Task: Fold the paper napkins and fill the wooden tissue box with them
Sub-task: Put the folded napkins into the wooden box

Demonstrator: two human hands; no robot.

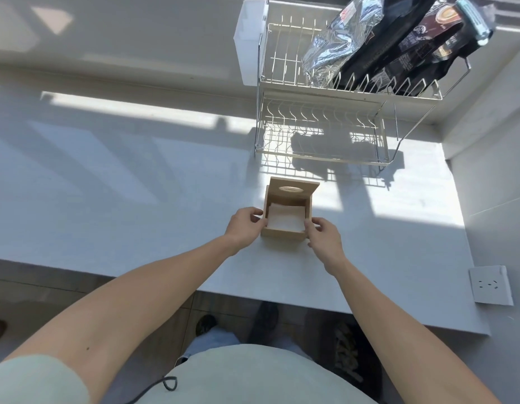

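sitting between the two hands on the white counter [136, 176], the small square light wooden tissue box [285, 232] is showing its lid [293, 189] standing open. folded white paper napkins [285, 219] are lying inside, between the fingertips. the left hand [244, 228] and right hand [322, 236] are gripping the box walls with curled fingers.

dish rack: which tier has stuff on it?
The upper tier. It holds a crinkled foil bag and dark printed bags. The lower tier shows only bare wire.
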